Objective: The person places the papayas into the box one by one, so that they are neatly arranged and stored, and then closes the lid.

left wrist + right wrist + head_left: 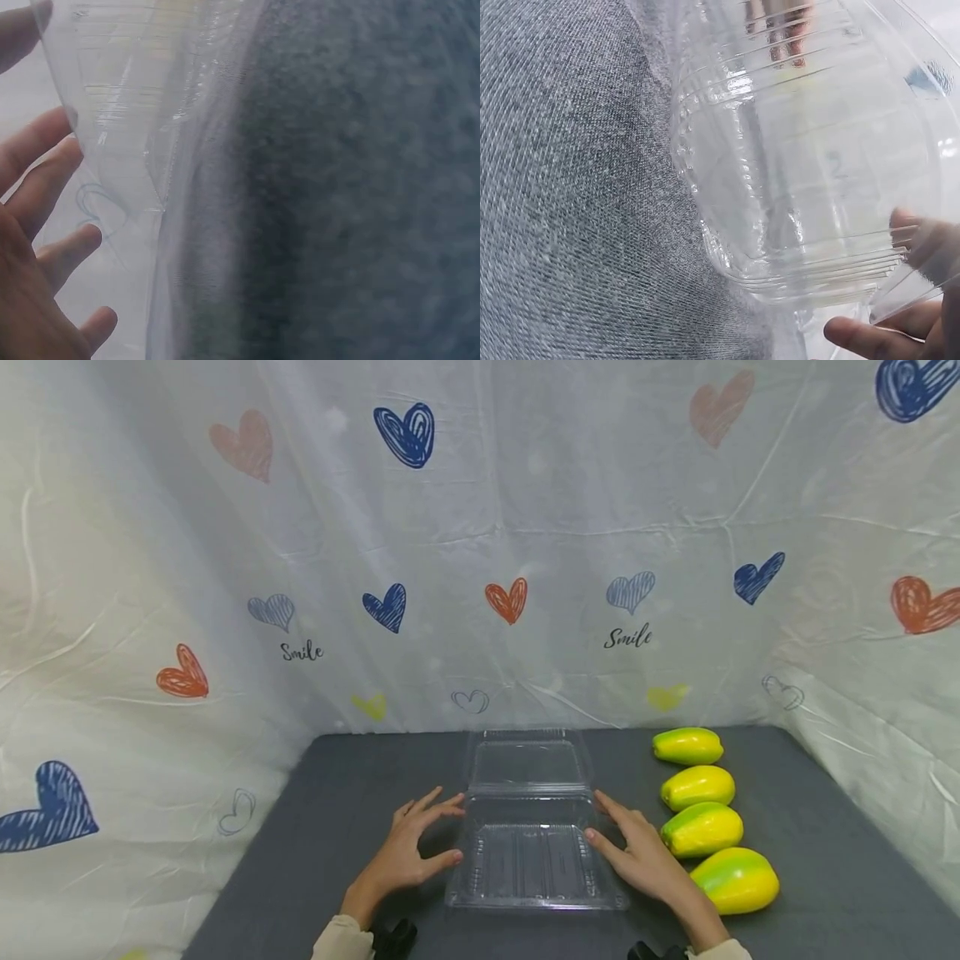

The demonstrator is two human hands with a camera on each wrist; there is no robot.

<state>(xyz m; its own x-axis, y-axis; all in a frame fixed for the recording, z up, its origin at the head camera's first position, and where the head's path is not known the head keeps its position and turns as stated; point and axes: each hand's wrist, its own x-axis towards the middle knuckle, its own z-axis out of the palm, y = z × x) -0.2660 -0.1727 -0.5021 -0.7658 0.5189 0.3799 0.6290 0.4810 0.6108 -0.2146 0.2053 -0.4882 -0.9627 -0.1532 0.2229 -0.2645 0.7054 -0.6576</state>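
A clear plastic clamshell container (pixel 536 903) lies on the dark grey table with its lid (pixel 528 763) folded back, away from me. My left hand (pixel 402 852) is at the container's left side, fingers spread, with fingertips and thumb by the rim. At the right side, my right hand (pixel 647 857) has its index fingertip and thumb at the rim, fingers fairly straight. In the left wrist view, fingertips (pixel 56 124) meet the clear plastic edge (pixel 82 150). The right wrist view shows one finger through the plastic wall (pixel 810 150); whether it presses there I cannot tell.
Several yellow-green papayas (pixel 697 787) stand in a column on the right of the grey table (pixel 300 827); the nearest one (pixel 738 881) is close behind my right hand. A white curtain (pixel 450 527) with printed hearts hangs along the back and sides.
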